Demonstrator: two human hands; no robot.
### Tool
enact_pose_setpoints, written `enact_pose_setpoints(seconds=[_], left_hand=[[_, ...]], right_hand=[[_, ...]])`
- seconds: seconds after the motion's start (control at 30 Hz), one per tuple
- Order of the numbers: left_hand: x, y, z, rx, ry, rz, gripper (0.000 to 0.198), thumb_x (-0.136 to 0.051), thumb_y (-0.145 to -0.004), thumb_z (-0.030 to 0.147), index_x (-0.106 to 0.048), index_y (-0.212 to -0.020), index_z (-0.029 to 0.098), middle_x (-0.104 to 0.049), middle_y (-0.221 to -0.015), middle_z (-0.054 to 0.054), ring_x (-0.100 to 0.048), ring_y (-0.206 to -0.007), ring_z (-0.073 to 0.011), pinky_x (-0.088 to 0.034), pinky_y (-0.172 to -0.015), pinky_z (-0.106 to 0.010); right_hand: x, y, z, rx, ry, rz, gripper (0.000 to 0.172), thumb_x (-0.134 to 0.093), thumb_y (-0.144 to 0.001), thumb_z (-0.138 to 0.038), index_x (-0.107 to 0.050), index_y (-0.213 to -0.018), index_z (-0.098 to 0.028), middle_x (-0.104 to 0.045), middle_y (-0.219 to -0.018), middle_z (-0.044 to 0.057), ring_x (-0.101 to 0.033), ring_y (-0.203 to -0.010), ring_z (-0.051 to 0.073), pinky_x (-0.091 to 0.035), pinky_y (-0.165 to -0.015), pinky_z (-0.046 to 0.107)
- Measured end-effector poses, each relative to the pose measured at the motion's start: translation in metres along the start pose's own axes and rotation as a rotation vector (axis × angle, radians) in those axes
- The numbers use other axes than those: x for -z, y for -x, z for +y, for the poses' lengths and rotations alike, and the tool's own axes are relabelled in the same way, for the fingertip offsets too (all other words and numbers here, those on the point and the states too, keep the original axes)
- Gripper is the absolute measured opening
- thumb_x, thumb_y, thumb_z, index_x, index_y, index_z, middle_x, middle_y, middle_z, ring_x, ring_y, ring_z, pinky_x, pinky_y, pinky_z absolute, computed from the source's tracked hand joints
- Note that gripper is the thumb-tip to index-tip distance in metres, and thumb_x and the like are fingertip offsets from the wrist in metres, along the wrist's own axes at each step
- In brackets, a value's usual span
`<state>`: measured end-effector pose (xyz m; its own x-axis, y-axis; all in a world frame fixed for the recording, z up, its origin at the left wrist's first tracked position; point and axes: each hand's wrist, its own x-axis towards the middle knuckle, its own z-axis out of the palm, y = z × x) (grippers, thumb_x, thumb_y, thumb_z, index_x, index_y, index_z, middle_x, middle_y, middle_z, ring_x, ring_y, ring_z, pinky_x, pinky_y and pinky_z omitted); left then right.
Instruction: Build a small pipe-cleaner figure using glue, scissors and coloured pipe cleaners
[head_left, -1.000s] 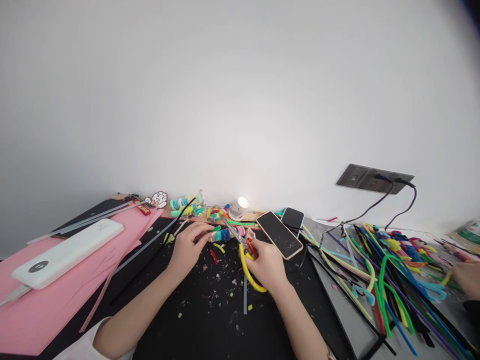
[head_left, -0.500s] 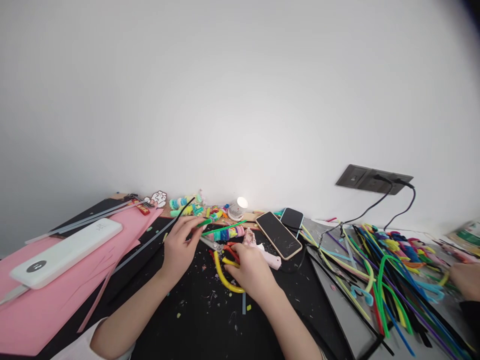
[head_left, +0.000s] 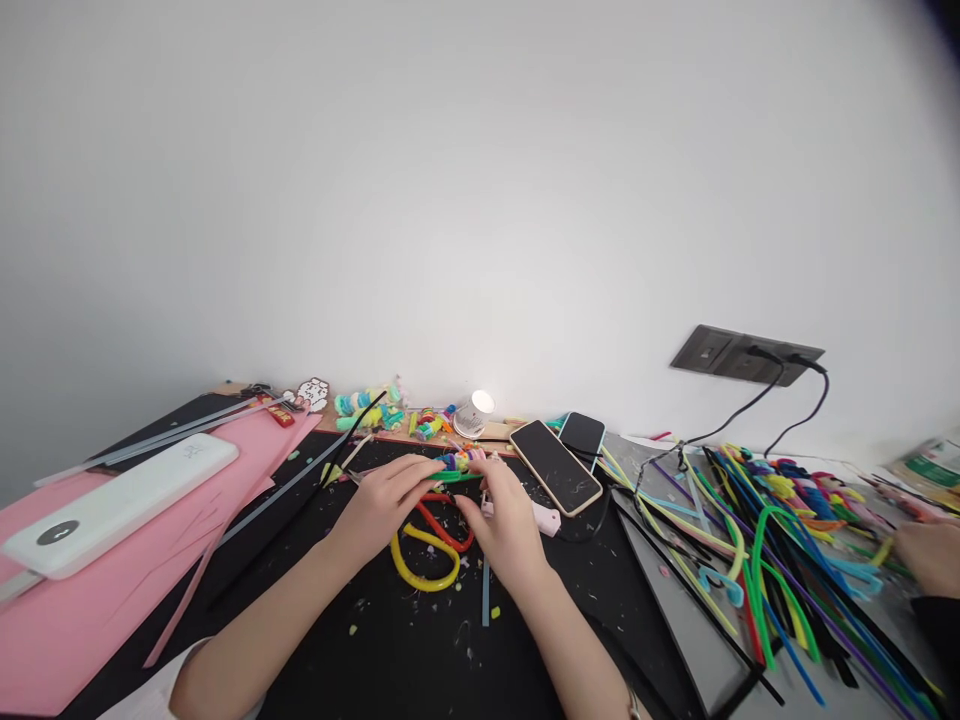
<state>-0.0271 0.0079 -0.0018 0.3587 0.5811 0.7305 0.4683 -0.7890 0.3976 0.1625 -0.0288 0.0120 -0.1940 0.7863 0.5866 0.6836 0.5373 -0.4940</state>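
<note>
My left hand (head_left: 386,507) has its fingertips closed at the left end of a green pipe cleaner (head_left: 456,477). The green strand lies along a rolled coil of multicoloured pipe cleaners (head_left: 459,461), just behind it. At the coil's right end, my right hand (head_left: 504,515) has thumb and fingers bent around it, though the fingertips are partly hidden. Below and between my hands lie scissors with one yellow and one red handle loop (head_left: 426,587). Their blades are partly covered by my left hand. The pink glue gun (head_left: 546,519) lies behind my right hand, mostly covered.
A small lit lamp (head_left: 469,424) and two phones (head_left: 556,467) stand near the wall. Left are pink sheets (head_left: 172,560) and a white power bank (head_left: 124,508). Many pipe cleaners (head_left: 780,580) cover the grey board at right, where another person's hand (head_left: 930,558) reaches in.
My right hand has let go of the scissors, which now lie on the black mat, and has moved up to the multicoloured coil. My left hand has brought the green pipe cleaner rightward against it.
</note>
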Motion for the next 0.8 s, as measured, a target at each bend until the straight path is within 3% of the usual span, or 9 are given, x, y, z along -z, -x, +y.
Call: enact_pose_setpoints(seconds=[0.13,0.53,0.8], left_hand=[[-0.004,0.003,-0.001,0.016,0.026,-0.068,0.025,-0.046,-0.095,0.027,-0.064,-0.111,0.022,-0.073,-0.103,-0.005,-0.068,-0.096,-0.0190,-0.054,-0.091,-0.034],[-0.007,0.005,-0.002,0.110,0.089,-0.145,0.023,-0.052,-0.092,0.030,-0.066,-0.109,0.026,-0.074,-0.103,-0.002,-0.068,-0.098,-0.0198,-0.055,-0.087,-0.030],[-0.005,0.004,-0.006,0.129,0.075,-0.145,0.019,-0.054,-0.090,0.028,-0.072,-0.092,0.025,-0.076,-0.089,-0.001,-0.070,-0.082,-0.0187,-0.056,-0.079,-0.030]], right_hand=[[0.002,-0.001,0.010,0.122,0.008,-0.001,0.019,-0.053,-0.090,-0.017,-0.060,-0.108,-0.021,-0.064,-0.108,0.009,-0.057,-0.107,0.023,-0.046,-0.095,0.040],[-0.002,0.000,0.013,0.112,-0.039,-0.012,0.013,-0.053,-0.090,-0.016,-0.065,-0.091,-0.021,-0.063,-0.098,0.008,-0.059,-0.096,0.020,-0.049,-0.086,0.035],[-0.002,0.002,0.015,0.111,-0.047,0.003,0.014,-0.052,-0.089,-0.015,-0.066,-0.089,-0.019,-0.063,-0.097,0.008,-0.059,-0.095,0.020,-0.050,-0.086,0.036]])
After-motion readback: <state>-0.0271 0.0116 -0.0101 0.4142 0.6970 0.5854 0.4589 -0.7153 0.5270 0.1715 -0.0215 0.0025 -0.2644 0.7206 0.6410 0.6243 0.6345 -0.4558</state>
